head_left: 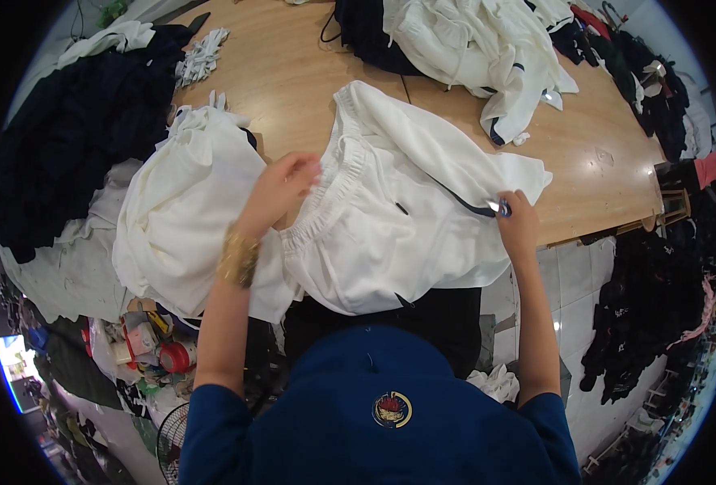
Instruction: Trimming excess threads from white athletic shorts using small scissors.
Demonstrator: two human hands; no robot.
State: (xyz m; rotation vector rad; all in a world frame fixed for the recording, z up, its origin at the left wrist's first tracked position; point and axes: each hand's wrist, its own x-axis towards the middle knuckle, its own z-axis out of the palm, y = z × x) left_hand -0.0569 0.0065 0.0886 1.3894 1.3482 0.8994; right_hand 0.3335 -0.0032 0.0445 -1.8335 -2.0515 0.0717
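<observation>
White pants (410, 218) lie across the wooden table's near edge, with a gathered elastic waistband (325, 190) toward the left and a dark stripe on the leg. Just over that waistband is my left hand (281, 190), a gold-coloured bracelet on its wrist. Motion smears its fingers, so whether they hold anything is unclear. My right hand (519, 222) is closed around small thread snips (499, 208) with blue on them, their metal tip beside the dark stripe near the leg's lower end.
A heap of white garments (188, 210) sits left of the pants, with dark cloth (83, 129) beyond it. More white clothing (463, 40) is piled at the table's far side. White fabric strips (202, 58) lie at the back left. Black garments (641, 299) hang at the right.
</observation>
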